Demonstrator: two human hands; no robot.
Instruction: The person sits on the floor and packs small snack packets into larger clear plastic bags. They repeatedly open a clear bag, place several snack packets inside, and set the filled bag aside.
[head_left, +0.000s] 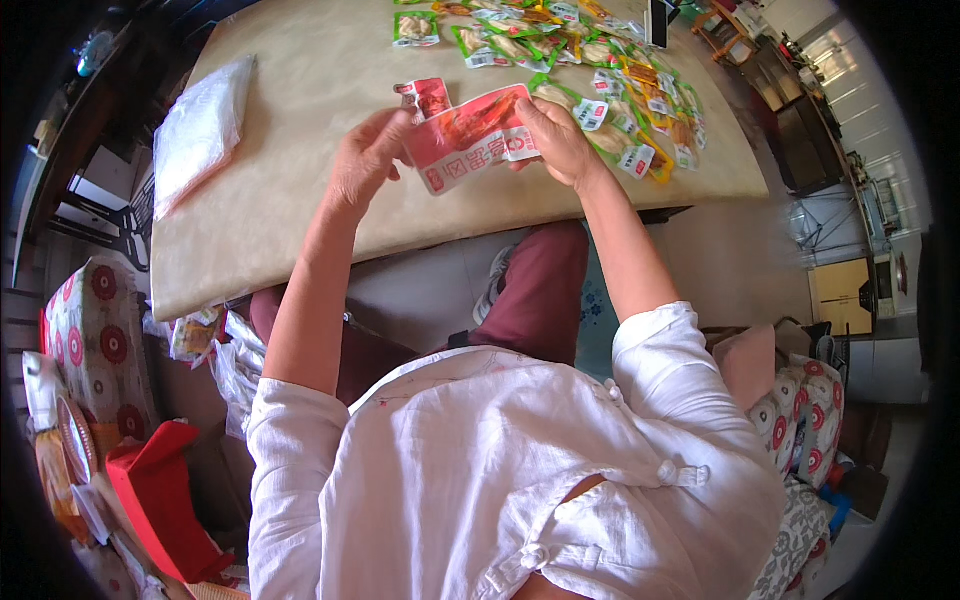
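Above the table's near side, a printed red plastic pouch (471, 142) spans both hands, its face turned up. My right hand (559, 142) pinches its right end, thumb on top. My left hand (373, 154) grips the left edge near the upper corner, with some fingers hidden. A smaller red food packet (429, 97) shows just beyond the pouch, by my left thumb. Its lower part is covered, and I cannot tell whether it is held or lies on the table.
On the beige-covered table (300, 180), clear plastic bags (202, 127) lie stacked at left. Many green and yellow vacuum-packed food packets (517, 45) spread across the far and right side. A dark device (657, 24) stands at the far right. Plastic bags (236, 352) hang below the left edge.
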